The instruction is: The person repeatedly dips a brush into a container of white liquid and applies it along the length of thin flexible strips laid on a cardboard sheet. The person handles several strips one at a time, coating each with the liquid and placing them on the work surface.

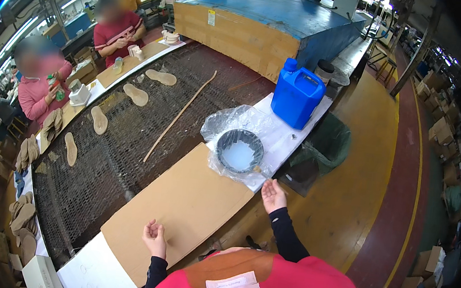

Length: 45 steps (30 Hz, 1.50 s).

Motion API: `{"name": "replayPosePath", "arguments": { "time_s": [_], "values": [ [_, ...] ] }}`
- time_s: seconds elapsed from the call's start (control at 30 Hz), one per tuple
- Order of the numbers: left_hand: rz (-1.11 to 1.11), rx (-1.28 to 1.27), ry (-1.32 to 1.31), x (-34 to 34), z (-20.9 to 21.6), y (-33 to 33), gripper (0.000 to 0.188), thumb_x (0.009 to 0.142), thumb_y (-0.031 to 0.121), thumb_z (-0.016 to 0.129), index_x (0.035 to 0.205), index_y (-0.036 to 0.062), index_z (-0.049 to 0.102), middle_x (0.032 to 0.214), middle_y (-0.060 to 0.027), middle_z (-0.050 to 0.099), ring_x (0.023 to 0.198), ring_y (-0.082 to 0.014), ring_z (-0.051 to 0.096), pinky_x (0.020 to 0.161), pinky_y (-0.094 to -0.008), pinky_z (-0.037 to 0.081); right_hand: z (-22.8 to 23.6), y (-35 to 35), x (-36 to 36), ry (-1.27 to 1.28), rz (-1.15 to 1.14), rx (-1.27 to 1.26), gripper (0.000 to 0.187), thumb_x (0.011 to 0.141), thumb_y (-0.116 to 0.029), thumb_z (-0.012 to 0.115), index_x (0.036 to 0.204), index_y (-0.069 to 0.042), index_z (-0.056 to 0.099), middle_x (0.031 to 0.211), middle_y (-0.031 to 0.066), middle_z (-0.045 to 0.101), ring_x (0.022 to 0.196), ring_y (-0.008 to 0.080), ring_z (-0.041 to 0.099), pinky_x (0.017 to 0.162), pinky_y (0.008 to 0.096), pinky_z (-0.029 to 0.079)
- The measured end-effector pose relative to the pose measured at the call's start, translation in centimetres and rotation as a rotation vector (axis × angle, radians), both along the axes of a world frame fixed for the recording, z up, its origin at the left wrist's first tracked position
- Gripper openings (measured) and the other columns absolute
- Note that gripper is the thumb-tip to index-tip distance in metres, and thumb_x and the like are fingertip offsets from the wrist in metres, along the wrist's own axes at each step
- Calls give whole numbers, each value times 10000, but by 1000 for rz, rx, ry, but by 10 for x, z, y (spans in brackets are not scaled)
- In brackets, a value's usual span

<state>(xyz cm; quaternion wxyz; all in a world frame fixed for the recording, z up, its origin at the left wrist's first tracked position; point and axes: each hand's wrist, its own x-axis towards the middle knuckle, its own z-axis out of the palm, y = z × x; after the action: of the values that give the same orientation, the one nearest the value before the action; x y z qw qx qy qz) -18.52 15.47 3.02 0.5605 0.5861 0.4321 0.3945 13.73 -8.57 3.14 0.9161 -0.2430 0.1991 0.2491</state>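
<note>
My left hand (155, 239) is over the near part of a brown cardboard sheet (180, 189), its fingers loosely bent and apart, with nothing visible in it. Farther right, my right hand (273, 196) is beside the table edge, just short of a bowl (240, 151) lined with clear plastic and holding a whitish liquid. Its fingers are curled, and a thin sliver seems to stick out from them, too small to name. A small tan piece (256, 170) lies at the bowl's near rim. A blue jug (298, 95) stands behind the bowl.
A dark mesh conveyor (107, 175) runs beyond the cardboard, carrying several tan soles (135, 94) and a long thin stick (179, 116). Across it, two people in pink and red tops handle things. A lined bin (327, 143) stands right of the table; a blue-topped machine (245, 15) is at the back.
</note>
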Motion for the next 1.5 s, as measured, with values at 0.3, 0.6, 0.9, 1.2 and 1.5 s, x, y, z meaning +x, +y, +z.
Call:
{"name": "replayPosePath", "arguments": {
  "time_s": [0.3, 0.6, 0.9, 1.2, 1.5],
  "values": [
    [-90, 26, -7, 24, 30, -13, 405, 827, -10, 619, 1194, -22, 449, 820, -66, 622, 698, -81, 586, 651, -203, 474, -1, 17, 123, -194, 197, -285, 129, 856, -153, 655, 900, -40, 612, 829, 46, 621, 727, 123, 573, 654, 258, 495],
    [89, -19, 9, 49, 26, -77, 417, 824, -6, 627, 1198, -14, 442, 832, -78, 624, 713, -103, 596, 652, -217, 477, -22, 32, 158, -45, 452, -152, 154, 861, -179, 633, 890, -28, 619, 848, 54, 634, 762, 151, 582, 679, 265, 491],
    [175, -32, 4, 92, 34, -133, 421, 830, 16, 638, 1201, 1, 439, 844, -75, 623, 717, -108, 593, 631, -222, 471, -27, 34, 187, -42, 552, -31, 112, 879, -108, 602, 916, -6, 575, 881, 101, 596, 839, 203, 588, 751, 307, 516],
    [211, -91, 42, 99, 28, -174, 381, 835, -9, 627, 1180, -16, 466, 876, -104, 634, 741, -123, 618, 671, -235, 511, -24, 30, 191, -57, 635, 48, 125, 888, -122, 608, 933, -13, 564, 892, 108, 619, 856, 199, 607, 787, 312, 537],
    [190, -77, 10, 117, 36, -174, 381, 831, -11, 615, 1183, -20, 470, 888, -92, 626, 758, -113, 611, 686, -226, 501, -29, 31, 184, -59, 564, 76, 74, 882, -61, 604, 926, -14, 568, 924, 91, 594, 881, 184, 597, 861, 326, 531]
  ]
}}
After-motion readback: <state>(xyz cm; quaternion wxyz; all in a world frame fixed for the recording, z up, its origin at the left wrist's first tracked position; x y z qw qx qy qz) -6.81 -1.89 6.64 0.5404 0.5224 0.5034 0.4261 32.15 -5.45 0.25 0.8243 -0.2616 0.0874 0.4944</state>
